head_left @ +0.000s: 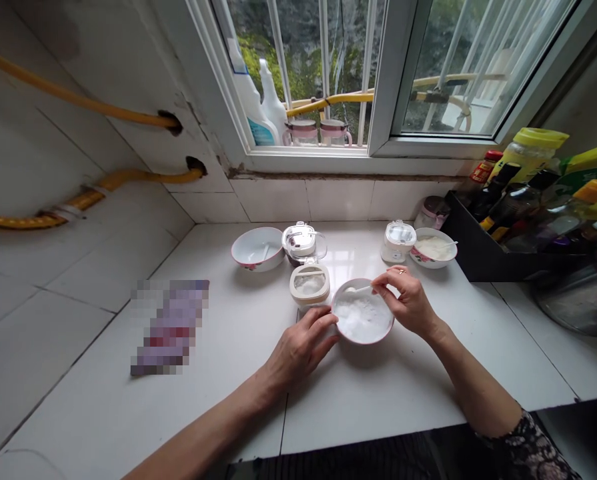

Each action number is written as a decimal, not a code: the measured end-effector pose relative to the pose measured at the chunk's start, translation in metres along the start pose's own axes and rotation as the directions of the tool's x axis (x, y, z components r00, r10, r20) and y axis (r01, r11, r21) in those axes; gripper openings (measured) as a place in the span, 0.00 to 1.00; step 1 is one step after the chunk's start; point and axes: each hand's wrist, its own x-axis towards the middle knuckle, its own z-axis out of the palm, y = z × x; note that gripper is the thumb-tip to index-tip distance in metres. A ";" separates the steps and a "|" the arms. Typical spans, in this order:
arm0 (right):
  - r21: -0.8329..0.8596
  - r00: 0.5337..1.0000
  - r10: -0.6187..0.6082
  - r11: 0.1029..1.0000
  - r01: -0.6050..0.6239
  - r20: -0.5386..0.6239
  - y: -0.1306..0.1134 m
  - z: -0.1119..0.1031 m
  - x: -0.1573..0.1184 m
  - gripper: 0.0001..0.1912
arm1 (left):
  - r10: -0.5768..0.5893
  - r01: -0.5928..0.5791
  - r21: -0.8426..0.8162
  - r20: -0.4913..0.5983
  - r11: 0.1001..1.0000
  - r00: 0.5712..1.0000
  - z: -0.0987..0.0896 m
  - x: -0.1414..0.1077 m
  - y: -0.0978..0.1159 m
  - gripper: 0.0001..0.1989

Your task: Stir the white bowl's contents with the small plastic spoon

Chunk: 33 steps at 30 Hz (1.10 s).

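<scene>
We list: right hand (403,299) pinching small white spoon (361,289); left hand (302,343), unclenched, touching round pink-rimmed bowl (364,341) inside white counter's (393,383) front edge.

- Our right hand (403,297) covers the handle end of the spoon (359,289) between its fingers.
- Our left hand (303,343) hides a little of the bowl (342,295) rim behind its fingertips.
- Well left of those fingers, the purple item (175,327) is blurred into blocks; we cannot tell what it is.
- Beyond the right fingers, lettering on the bottles (499,188) is too small for us to read.
</scene>
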 end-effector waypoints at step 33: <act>-0.089 0.992 -0.047 0.994 0.058 0.120 -0.001 -0.009 0.000 0.11 | 0.004 -0.004 -0.021 -0.003 1.000 1.000 0.000 0.000 0.000 0.11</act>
